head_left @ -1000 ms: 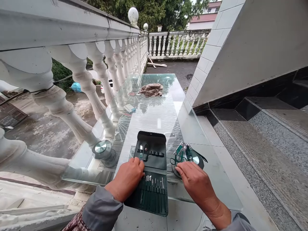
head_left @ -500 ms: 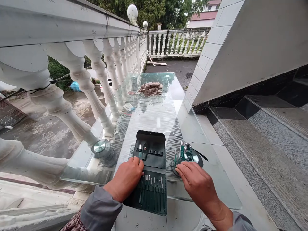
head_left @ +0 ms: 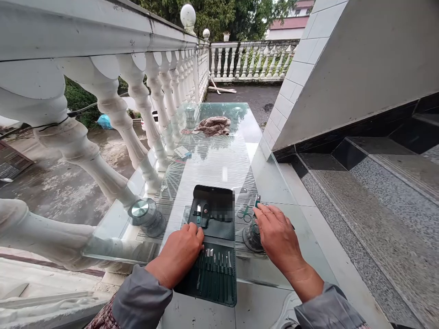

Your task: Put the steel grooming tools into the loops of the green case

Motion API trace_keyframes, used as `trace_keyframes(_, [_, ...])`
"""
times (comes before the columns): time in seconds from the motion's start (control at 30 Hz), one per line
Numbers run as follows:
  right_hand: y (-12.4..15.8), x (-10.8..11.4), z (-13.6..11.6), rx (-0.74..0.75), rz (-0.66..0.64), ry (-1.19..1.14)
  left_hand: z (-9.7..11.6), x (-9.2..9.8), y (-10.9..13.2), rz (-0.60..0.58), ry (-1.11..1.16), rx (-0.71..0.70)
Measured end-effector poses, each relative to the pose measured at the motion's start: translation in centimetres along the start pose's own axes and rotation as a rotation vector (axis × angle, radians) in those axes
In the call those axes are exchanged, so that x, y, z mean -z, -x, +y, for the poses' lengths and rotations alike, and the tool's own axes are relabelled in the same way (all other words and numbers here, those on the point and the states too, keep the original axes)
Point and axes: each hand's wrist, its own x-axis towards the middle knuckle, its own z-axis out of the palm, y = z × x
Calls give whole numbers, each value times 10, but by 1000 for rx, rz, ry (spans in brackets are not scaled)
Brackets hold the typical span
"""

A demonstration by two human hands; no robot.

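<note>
A dark green manicure case (head_left: pixel 219 230) lies unfolded on the glass table. My left hand (head_left: pixel 180 249) has its fingers closed on the case's left edge. Several slim metal tools (head_left: pixel 217 260) sit in the loops of the lower half; a small green-handled tool (head_left: pixel 198 214) and a strapped black holder (head_left: pixel 205 217) are in the upper half. To the right of the case, my right hand (head_left: pixel 277 228) has its fingers closed round a nail clipper (head_left: pixel 257 201), whose end sticks out past them. Green-handled scissors (head_left: pixel 245 213) lie just left of that hand. Other clippers beneath the hand are mostly hidden.
The glass table (head_left: pixel 236 160) runs away from me between a white balustrade (head_left: pixel 113 109) and stone steps (head_left: pixel 356 196). On it lie a crumpled brown cloth (head_left: pixel 213 125), a small box (head_left: pixel 182 152) and, at the near left, a round metal-capped table leg (head_left: pixel 146 212).
My right hand has moved up and away from the scissors to the nail clippers. The scissors now lie flat, farther from me. My left hand stays on the case.
</note>
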Motion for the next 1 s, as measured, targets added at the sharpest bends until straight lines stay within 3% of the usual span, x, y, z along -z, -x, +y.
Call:
trace_keyframes(0.27, [3, -12, -8, 35, -40, -30, 1, 1, 1, 4, -13, -1])
trace_keyframes(0.37, [9, -6, -9, 61, -19, -95, 1, 1, 1, 7, -7, -10])
trace_keyframes(0.53, [18, 15, -3, -48, 66, -155, 0, -1, 1, 32, 10, -3])
trace_keyframes(0.67, [22, 22, -4, -38, -11, -133, 1, 0, 0, 17, 7, -2])
trace_keyframes(1.0, [8, 10, 2, -71, -7, -10, 1, 5, 0, -7, -9, 4])
